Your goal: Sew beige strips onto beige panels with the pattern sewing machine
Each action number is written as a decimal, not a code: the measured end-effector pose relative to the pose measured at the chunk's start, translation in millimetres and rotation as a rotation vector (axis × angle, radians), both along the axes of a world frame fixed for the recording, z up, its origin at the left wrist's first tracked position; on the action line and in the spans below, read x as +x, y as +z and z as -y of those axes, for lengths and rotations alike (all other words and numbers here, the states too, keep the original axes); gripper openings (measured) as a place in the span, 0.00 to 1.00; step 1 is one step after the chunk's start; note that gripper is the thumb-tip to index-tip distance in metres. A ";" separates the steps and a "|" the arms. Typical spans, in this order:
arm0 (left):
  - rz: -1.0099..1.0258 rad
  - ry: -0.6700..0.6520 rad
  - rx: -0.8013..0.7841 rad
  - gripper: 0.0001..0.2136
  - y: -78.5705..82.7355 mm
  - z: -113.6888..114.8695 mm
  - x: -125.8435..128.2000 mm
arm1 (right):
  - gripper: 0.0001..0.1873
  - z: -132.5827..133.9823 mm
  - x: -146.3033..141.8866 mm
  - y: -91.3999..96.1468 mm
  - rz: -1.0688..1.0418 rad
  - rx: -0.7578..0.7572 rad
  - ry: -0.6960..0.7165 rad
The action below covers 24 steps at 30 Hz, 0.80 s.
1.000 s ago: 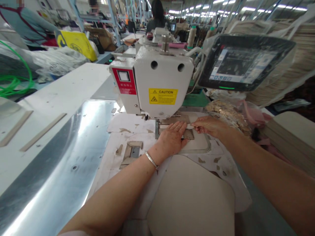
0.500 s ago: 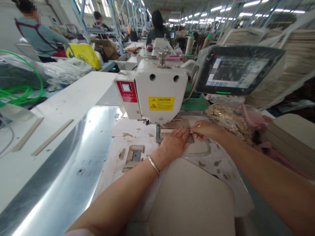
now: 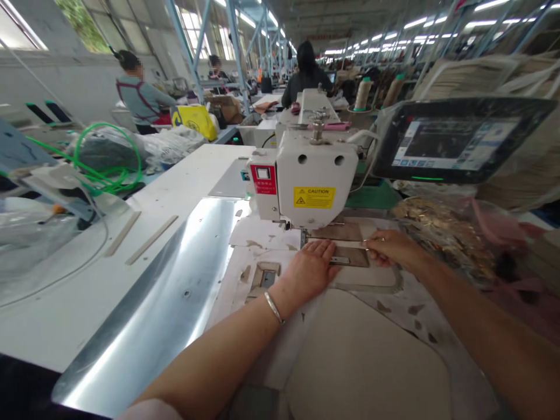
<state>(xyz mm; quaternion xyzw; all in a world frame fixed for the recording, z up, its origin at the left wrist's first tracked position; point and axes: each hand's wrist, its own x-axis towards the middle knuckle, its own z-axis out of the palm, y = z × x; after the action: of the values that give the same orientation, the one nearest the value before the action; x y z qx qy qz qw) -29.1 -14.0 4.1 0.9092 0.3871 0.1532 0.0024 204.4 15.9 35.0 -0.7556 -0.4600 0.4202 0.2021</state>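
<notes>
The left hand [image 3: 308, 269] lies flat across the brown plate [image 3: 343, 231], its fingers stretched and close together, seemingly to keep the plate from shifting. To their right, the right hand [image 3: 391, 247] has thumb and fingertips pinched on a thin metal tool [image 3: 375, 239], its tip at a pale strip [image 3: 349, 241] in the plate's gap; a fine grip probably suits so narrow a space. Just beyond the left fingertips stands the machine [image 3: 319, 169]; a beige sheet [image 3: 367, 356] lies nearer the worker than either hand's fingers. I can read CAUTION on the yellow label [image 3: 314, 197], but the red label's [image 3: 263, 179] characters blur, as does the screen [image 3: 459, 140] beyond the right fingers.
</notes>
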 end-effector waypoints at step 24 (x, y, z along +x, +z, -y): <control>-0.055 0.429 -0.050 0.22 10.6 15.5 -16.7 | 0.05 2.6 2.4 19.6 -0.086 -0.148 0.018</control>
<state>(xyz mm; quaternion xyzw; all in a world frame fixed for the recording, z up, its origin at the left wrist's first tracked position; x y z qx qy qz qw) -45.8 -29.6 14.7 0.8094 0.5754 0.1159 -0.0182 206.8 13.3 54.6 -0.7456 -0.4253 0.4869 0.1617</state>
